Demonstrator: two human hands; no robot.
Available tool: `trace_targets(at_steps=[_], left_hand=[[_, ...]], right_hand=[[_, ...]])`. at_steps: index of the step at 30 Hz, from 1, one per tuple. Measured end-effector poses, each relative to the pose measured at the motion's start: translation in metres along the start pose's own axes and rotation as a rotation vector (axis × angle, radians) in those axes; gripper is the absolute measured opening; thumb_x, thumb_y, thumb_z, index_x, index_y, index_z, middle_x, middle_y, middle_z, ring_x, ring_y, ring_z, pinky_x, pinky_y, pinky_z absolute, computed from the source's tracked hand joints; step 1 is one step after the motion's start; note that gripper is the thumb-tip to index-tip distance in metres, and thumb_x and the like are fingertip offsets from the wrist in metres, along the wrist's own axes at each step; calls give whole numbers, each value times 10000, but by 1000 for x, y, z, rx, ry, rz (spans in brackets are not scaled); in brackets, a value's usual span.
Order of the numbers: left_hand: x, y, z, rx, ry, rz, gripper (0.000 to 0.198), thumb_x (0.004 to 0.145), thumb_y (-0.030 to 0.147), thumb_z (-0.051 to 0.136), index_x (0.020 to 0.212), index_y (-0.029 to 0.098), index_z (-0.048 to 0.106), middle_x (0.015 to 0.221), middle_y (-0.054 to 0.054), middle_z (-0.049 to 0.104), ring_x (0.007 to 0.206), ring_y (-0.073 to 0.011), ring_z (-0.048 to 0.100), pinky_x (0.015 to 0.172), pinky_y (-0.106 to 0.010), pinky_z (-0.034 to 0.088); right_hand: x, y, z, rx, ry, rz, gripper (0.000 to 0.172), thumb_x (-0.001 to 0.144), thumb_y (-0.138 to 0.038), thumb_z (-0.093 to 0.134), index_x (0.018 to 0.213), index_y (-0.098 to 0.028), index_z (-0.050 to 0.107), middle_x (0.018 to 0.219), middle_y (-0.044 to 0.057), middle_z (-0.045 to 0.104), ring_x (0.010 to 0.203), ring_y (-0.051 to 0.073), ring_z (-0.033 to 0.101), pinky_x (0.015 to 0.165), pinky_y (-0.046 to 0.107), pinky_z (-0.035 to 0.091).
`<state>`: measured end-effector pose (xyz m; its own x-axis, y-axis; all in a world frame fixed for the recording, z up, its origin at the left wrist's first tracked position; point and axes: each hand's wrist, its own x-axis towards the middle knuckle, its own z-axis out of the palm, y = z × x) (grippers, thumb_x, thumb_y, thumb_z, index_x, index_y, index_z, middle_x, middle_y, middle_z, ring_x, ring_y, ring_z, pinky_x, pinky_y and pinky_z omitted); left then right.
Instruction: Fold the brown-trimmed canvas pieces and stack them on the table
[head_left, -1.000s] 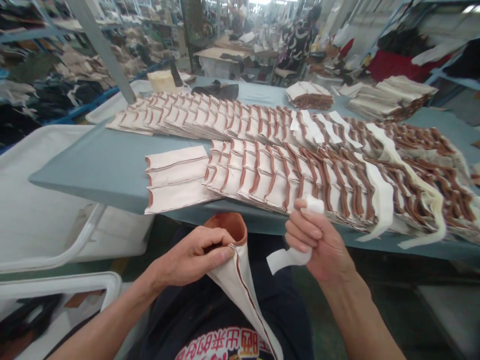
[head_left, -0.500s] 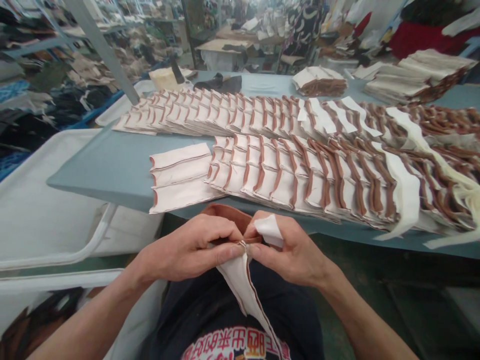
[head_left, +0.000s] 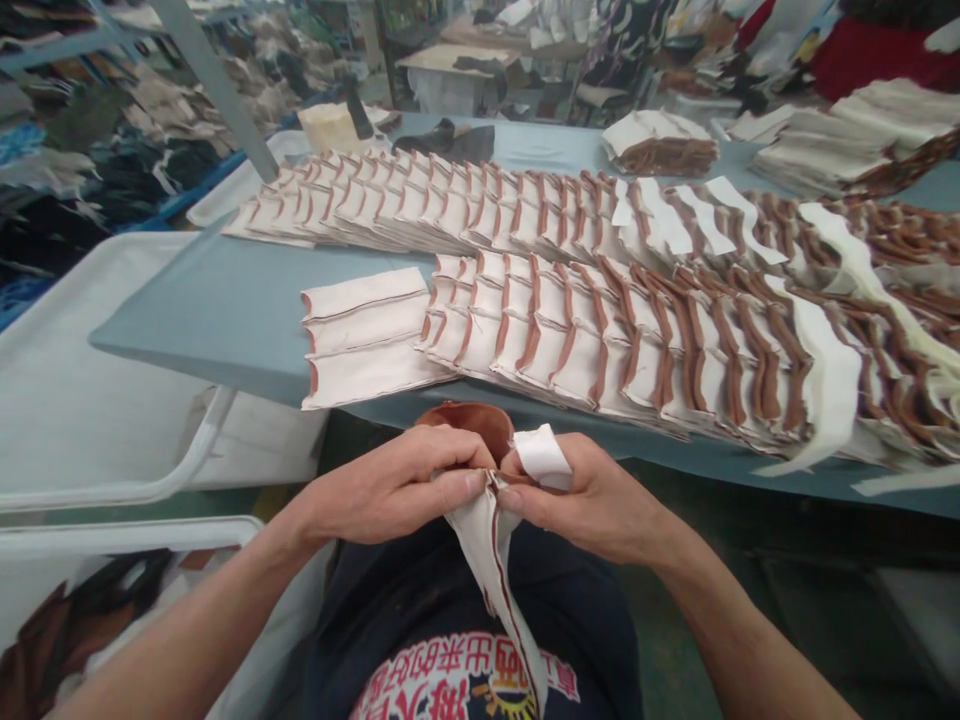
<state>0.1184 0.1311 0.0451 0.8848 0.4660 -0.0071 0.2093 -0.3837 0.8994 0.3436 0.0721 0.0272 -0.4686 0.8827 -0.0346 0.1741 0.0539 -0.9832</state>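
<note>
The held piece (head_left: 478,548) is cream outside, brown inside.

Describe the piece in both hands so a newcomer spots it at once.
Start at the blue table and look below its near edge, in front of the dark shirt. There the left hand and right hand pinch a white cloth piece with a brown inside. Unlike the rows of similar pieces, it hangs from the hands, mouth open.

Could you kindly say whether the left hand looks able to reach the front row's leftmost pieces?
Probably yes: nothing stands between the left hand and the leftmost pieces, though it grips a brown-lined tube.
</note>
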Motion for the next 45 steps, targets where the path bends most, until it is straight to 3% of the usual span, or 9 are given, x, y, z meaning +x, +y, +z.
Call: trace_targets(at_steps=[8,13,19,23,27,34,39,42,45], left_hand=[[-3,-6,4,-40,73,24,274,1063,273,462,870,148,611,770,19,583,699,-116,517,672,-226,393],[-6,-4,5,53,102,25,236,1044,202,462,914,138,648,874,-14,670,810,-129,592,772,-230,414],[-9,-2,5,246,116,10,284,1027,219,418,772,169,535,783,-10,586,735,-147,503,725,-281,367],[-7,-8,5,56,117,48,253,984,198,428,762,169,545,722,12,558,667,-124,480,664,-254,367],[-4,-10,5,-64,143,44,251,955,192,445,728,160,549,683,24,526,627,-106,453,621,-232,360],[-4,-13,9,-129,105,29,235,976,255,551,815,130,669,754,-11,661,676,-117,557,654,-215,415],[-3,-18,10,-240,43,41,266,1003,302,612,816,127,683,721,-8,660,640,-102,540,604,-194,397],[-4,-13,10,-195,43,48,230,1018,261,571,871,133,695,796,-28,712,691,-113,593,643,-196,433],[-5,-5,12,-52,115,51,198,995,192,564,849,143,688,769,-9,708,675,-103,594,650,-198,428]], right_hand=[[1,-9,7,-423,154,-87,139,881,-198,623,747,-190,585,667,-35,567,591,110,498,580,248,343],[4,-15,11,-608,229,-132,156,869,-201,607,718,-189,569,652,-14,595,561,114,511,567,250,339],[13,-8,15,-445,234,-104,162,873,-204,614,716,-189,578,617,-40,548,539,98,478,530,221,346],[17,0,17,-219,194,43,212,877,-257,616,685,-202,545,584,-59,460,518,94,414,477,210,323],[17,0,19,-211,190,67,277,861,-285,636,648,-213,474,582,-63,416,528,92,380,474,219,287],[8,-5,16,-348,218,18,193,821,-229,658,669,-195,543,593,-55,492,550,96,437,516,231,304],[-3,-2,9,-109,73,62,142,932,-234,660,799,-194,631,658,-51,560,577,97,480,518,206,364],[-8,-4,4,-165,84,6,113,972,-248,663,869,-204,655,720,-36,612,590,103,520,535,209,398],[-11,-7,1,-376,141,-166,99,984,-199,650,889,-214,672,772,-13,671,620,117,586,595,232,438]])
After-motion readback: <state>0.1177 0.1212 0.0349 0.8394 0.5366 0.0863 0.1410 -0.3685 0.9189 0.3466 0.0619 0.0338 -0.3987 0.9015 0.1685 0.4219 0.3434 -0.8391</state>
